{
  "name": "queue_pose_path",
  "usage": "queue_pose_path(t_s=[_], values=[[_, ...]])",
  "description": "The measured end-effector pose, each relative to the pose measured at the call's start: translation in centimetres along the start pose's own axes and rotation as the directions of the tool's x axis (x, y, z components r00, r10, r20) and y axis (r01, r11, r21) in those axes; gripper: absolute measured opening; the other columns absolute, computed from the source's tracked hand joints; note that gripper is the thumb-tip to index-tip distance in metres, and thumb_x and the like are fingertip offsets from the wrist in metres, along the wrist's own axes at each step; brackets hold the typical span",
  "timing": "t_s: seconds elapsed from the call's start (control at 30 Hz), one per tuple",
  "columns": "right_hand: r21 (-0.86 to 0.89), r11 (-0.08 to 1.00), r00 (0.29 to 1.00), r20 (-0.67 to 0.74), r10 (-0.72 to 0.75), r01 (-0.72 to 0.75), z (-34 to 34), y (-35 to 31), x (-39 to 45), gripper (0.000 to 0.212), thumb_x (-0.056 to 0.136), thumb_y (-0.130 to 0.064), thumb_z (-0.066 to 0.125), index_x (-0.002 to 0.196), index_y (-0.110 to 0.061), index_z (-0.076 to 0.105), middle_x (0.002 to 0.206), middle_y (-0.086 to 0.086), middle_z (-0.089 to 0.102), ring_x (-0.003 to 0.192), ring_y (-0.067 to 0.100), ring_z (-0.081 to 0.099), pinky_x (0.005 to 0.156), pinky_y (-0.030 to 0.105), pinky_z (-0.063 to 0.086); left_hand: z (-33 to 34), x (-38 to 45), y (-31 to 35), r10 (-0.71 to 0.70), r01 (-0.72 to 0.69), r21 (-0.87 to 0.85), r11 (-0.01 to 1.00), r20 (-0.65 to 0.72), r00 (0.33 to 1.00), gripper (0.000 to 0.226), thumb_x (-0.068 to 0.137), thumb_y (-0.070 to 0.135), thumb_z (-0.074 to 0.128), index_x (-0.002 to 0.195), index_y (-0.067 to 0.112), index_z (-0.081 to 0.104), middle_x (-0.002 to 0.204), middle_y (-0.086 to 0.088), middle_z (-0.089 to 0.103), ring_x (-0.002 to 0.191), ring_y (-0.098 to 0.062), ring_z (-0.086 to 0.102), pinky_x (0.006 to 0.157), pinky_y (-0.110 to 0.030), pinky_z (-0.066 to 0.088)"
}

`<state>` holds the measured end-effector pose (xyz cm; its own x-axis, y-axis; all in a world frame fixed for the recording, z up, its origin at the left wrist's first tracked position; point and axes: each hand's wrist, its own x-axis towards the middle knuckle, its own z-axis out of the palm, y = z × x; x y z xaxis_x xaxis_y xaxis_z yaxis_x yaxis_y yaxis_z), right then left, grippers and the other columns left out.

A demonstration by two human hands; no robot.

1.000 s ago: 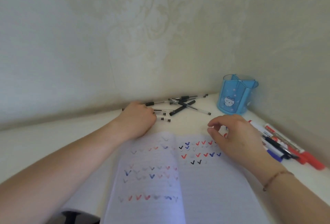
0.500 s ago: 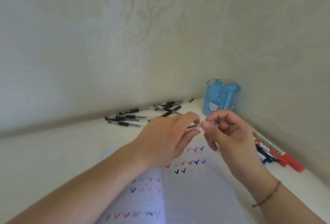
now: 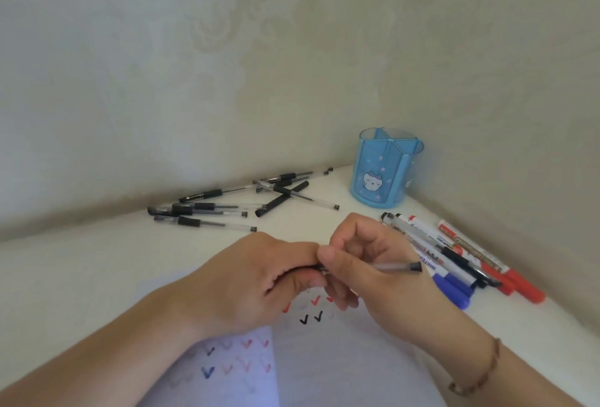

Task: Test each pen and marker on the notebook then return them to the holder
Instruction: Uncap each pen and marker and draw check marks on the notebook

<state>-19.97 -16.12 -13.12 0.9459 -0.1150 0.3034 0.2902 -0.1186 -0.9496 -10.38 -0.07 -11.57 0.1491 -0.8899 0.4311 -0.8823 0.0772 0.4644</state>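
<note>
Above the open notebook (image 3: 328,361), both hands meet on one black gel pen (image 3: 394,266). My left hand (image 3: 259,280) is closed around its dark front end, most of which it hides. My right hand (image 3: 367,263) pinches the clear barrel, whose black end sticks out to the right. The notebook page carries red, blue and black tick marks. The blue holder (image 3: 383,169) with a cat picture stands in the corner and looks empty.
Several black gel pens (image 3: 207,211) lie scattered along the back wall. A row of whiteboard markers (image 3: 454,257), red, blue and black, lies to the right of my hands. Walls close the desk at the back and on the right.
My left hand left the pen pile with a pen and came to the middle. My right hand rose off the notebook and took the pen's barrel.
</note>
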Motion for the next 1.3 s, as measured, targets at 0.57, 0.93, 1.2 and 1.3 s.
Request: queue_pose_path(t_s=[0.57,0.93,1.2,1.3], values=[[-0.220,0.950,0.964,-0.197,0.177,-0.220,-1.9,0.5,-0.2,0.030,0.074,-0.017,0.079,0.056,-0.006,0.057,0.042,0.010,0.056,0.033,0.018,0.041,0.040,0.022,0.032,0.2,-1.0,-3.0,-0.258,0.253,-0.053,0.966,-0.147,0.955,0.048,0.087,-0.007,0.035,0.119,0.028,0.043,0.089,0.009,0.052,0.076,-0.020,0.047,0.070,-0.030,0.042],[-0.438,0.854,0.952,-0.236,0.193,-0.282,-1.3,0.4,-0.2,0.039,0.074,0.002,0.070,0.055,0.006,0.037,0.054,0.028,0.037,0.047,0.015,0.032,0.046,0.025,0.028,0.8,-0.9,-4.2,-0.212,0.214,-0.008,0.977,-0.172,0.962,0.038,0.095,0.006,0.058,0.127,0.027,0.060,0.101,0.010,0.075,0.097,0.013,0.063,0.085,-0.008,0.047],[-0.496,0.828,0.963,-0.181,0.199,-0.264,-1.6,0.9,-0.2,0.035,0.069,0.001,0.066,0.050,-0.003,0.037,0.048,0.009,0.037,0.048,0.014,0.034,0.049,0.030,0.030,0.8,-0.7,-3.7,-0.183,0.188,0.008,0.982,-0.177,0.967,0.027,0.093,0.027,0.058,0.120,0.029,0.063,0.106,0.016,0.071,0.096,0.007,0.065,0.083,-0.019,0.050],[-0.483,0.832,0.960,-0.191,0.203,-0.272,-1.8,0.9,-0.2,0.033,0.072,0.001,0.065,0.055,0.000,0.037,0.055,0.024,0.038,0.051,0.017,0.034,0.053,0.033,0.033,0.9,-0.7,-3.8,-0.167,0.178,0.050,0.983,-0.169,0.971,0.027,0.093,0.028,0.060,0.120,0.031,0.061,0.103,0.013,0.071,0.093,0.003,0.064,0.082,-0.019,0.048]])
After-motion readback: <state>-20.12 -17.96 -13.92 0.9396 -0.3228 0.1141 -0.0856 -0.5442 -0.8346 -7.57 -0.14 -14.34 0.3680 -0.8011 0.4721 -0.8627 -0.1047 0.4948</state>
